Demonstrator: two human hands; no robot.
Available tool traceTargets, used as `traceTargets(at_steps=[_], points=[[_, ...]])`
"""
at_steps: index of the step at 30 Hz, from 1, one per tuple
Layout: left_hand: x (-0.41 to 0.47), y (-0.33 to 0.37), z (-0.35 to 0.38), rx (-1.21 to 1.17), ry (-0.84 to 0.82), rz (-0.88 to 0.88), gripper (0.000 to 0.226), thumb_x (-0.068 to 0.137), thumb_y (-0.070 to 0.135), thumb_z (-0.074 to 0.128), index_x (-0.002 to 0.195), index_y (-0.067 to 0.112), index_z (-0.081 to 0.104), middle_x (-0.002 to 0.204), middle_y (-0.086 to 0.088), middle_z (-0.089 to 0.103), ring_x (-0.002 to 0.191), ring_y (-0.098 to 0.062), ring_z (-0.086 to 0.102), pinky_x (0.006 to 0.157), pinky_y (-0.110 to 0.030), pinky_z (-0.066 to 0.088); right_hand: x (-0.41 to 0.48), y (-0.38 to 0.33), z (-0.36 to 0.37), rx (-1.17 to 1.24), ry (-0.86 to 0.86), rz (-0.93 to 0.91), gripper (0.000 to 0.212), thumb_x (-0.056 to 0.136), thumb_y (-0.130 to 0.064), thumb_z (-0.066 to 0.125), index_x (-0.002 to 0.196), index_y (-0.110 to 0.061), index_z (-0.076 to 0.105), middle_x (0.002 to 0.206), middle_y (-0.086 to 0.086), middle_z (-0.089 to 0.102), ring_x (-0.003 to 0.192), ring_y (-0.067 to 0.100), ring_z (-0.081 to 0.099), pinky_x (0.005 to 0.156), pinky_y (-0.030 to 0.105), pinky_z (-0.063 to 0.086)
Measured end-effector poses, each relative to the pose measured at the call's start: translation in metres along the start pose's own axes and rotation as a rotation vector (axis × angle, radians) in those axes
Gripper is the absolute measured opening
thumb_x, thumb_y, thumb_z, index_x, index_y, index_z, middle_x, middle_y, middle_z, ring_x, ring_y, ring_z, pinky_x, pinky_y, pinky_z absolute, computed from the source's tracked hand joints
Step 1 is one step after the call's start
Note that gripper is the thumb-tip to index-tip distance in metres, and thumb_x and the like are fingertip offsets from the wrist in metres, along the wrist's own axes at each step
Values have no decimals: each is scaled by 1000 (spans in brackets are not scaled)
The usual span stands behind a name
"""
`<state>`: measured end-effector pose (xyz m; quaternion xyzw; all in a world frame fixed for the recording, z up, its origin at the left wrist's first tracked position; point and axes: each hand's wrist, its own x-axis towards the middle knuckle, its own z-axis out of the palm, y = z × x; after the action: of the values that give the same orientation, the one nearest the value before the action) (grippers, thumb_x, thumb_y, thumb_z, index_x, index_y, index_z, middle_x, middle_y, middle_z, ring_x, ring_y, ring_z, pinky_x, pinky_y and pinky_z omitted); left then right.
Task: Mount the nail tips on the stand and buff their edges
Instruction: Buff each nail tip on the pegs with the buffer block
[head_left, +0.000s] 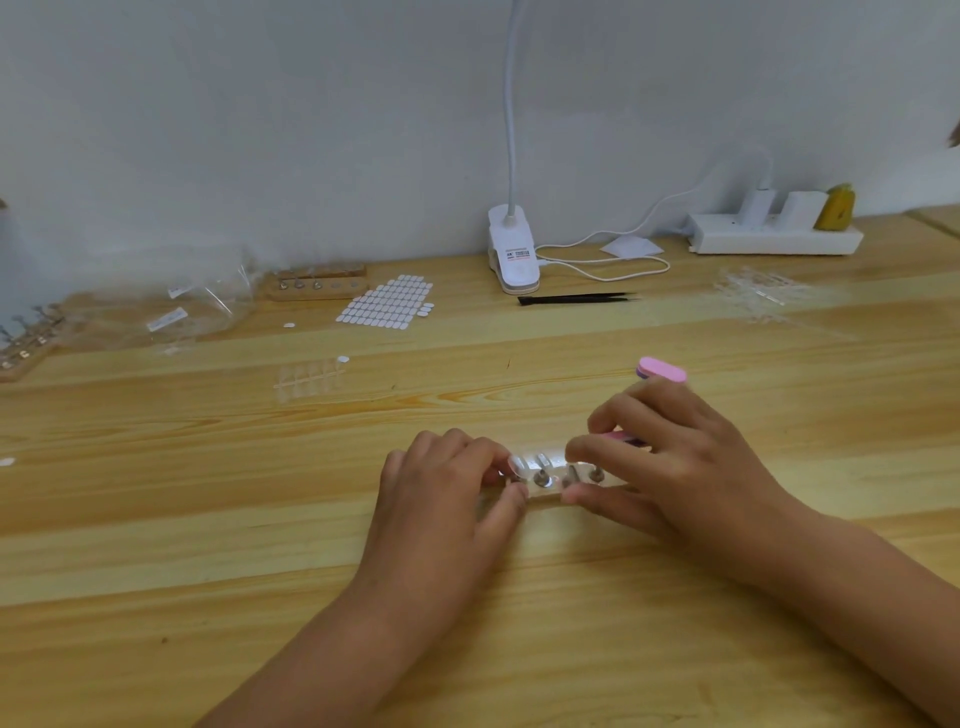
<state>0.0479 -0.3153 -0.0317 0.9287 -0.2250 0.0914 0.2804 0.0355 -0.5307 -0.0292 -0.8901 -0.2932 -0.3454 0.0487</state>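
1. We see the stand (545, 492) lying crosswise on the table (249, 530), near its front middle, between the two hands. Glare washes out much of it.
2. Small metal pegs (543, 477) rise in a row from the stand. We make out clear tips on some of them, but we cannot count them.
3. The left hand (447, 488) is curled at the stand's left end. Its thumb and forefinger pinch a clear tip (516, 464) at the end peg.
4. The right hand (675, 467) grasps the pink buffer (662, 370). One end juts out past the far side of the hand, and a strip of pink shows between the fingers.
5. The right thumb and forefinger reach in to the stand's right part. We cannot tell whether they touch it.
6. Well behind the hands, to the left, a strip of clear tips (307, 376) lies flat on the table.
7. Farther back we find a sticker sheet (387, 304) of white ovals, with a few loose ovals beside it.
8. Left of the sheet stand two wooden spare stands (318, 283), and beside them lie clear bags (197, 306).
9. A white clip lamp (512, 254) sits by the wall, its neck rising out of view. Black tweezers (576, 299) lie just in front of it.
10. At the back right we see a power strip (774, 240) with plugs in it, and in front of it a heap of clear plastic (758, 293) too blurred to name.
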Motion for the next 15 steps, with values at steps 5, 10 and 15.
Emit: traceTargets(at_steps=[5,10,15], points=[[-1,4,-2,81,104,119,38,81,46,66,116,32,60,110,16,57,105,-10,50,88,-26,28,-1,-3,-9,263,12,182,31,90,-44,62,91,-16,76,86,-2,66,84,24,59,88,52,50],[-6,17,-6,-150,265,436,43,75,31,78,114,29,63,108,12,62,103,-8,54,90,-29,38,-2,-16,-20,637,-17,355,13,91,-43,61,95,-32,67,89,-16,61,93,18,58,102,16,39],[-7,20,-9,-321,307,452,26,76,24,79,101,18,74,97,8,67,95,-14,60,79,-43,48,-1,-28,-23,743,-20,394,12,92,-49,58,94,-39,64,89,-15,61,94,17,55,79,11,43]])
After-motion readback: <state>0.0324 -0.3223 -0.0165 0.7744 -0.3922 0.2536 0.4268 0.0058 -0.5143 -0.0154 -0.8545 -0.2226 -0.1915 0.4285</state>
